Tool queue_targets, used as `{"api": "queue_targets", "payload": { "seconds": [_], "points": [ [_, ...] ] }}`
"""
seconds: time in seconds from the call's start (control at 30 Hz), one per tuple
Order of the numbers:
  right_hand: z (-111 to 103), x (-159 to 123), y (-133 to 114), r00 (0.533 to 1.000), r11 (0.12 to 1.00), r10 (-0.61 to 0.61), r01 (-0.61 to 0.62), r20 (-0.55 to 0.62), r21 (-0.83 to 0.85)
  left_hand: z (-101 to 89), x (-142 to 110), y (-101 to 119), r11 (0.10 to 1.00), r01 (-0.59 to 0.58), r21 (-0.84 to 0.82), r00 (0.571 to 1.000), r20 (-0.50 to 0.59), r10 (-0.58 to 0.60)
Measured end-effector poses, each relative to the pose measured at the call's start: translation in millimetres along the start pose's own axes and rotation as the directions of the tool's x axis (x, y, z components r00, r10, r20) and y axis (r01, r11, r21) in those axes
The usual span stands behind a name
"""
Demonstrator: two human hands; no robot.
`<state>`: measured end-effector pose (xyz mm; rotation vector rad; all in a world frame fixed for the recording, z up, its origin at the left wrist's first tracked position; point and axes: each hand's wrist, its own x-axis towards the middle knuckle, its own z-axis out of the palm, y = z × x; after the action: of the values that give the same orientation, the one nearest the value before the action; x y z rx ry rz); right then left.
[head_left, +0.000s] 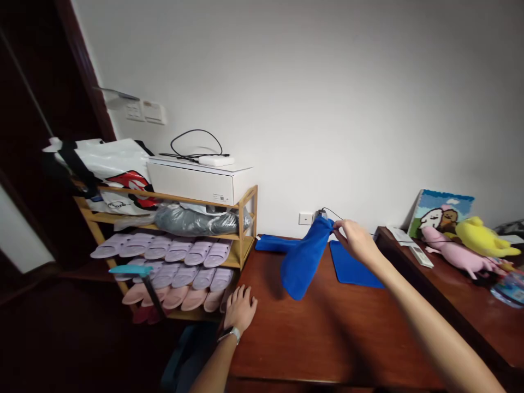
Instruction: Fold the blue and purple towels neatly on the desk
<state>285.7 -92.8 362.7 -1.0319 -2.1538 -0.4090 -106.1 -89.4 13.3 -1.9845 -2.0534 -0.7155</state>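
My right hand (355,239) pinches a corner of a blue cloth (303,263), which hangs down from my fingers over the brown wooden table (286,344). On the table's left front edge my left hand (240,309) lies flat with its fingers stretched out, holding nothing; a watch is on its wrist. Behind the hanging cloth, a second blue cloth (272,243) lies along the back edge near the wall. Partly hidden by my right hand and forearm, a flat blue piece (354,267) rests on the table's right side.
Left of the table stands a wooden rack (245,245) with rows of slippers (197,252), a white box (192,180) and bags. A wall socket (305,219) sits behind the table. On the right surface lie a pink plush toy (454,254), a yellow one (483,237) and a remote control (421,255).
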Motion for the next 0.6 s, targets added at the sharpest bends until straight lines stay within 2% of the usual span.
{"api": "queue_targets", "payload": {
  "seconds": [0.13,0.2,0.33,0.4,0.5,0.53,0.6],
  "points": [
    [-4,-24,-5,0.995,0.987,0.019,-0.003,0.100,-0.159,-13.5,2,5,0.997,0.011,-0.071,1.000,0.001,-0.011],
    [-5,-32,-5,0.992,0.979,0.050,-0.026,0.113,-0.204,-24.3,1,8,0.980,-0.011,-0.200,1.000,0.020,0.015],
    [-10,-41,-8,0.986,0.983,0.126,-0.110,0.107,-0.149,-40.0,-6,27,0.892,-0.078,-0.445,0.988,0.084,0.128],
    [-16,-41,-11,0.980,0.988,0.155,-0.150,0.123,-0.047,-42.9,-8,50,0.863,-0.109,-0.493,0.977,0.108,0.185],
    [-25,-41,-19,0.966,0.965,0.206,-0.227,0.156,0.133,-51.0,-4,107,0.779,-0.140,-0.611,0.949,0.141,0.281],
    [-28,-41,-22,0.964,0.954,0.210,-0.239,0.160,0.183,-57.3,-1,129,0.719,-0.115,-0.686,0.942,0.155,0.299],
    [-34,-42,-29,0.968,0.938,0.193,-0.229,0.158,0.260,-76.5,8,173,0.452,0.049,-0.891,0.932,0.204,0.301]
  ]
}}
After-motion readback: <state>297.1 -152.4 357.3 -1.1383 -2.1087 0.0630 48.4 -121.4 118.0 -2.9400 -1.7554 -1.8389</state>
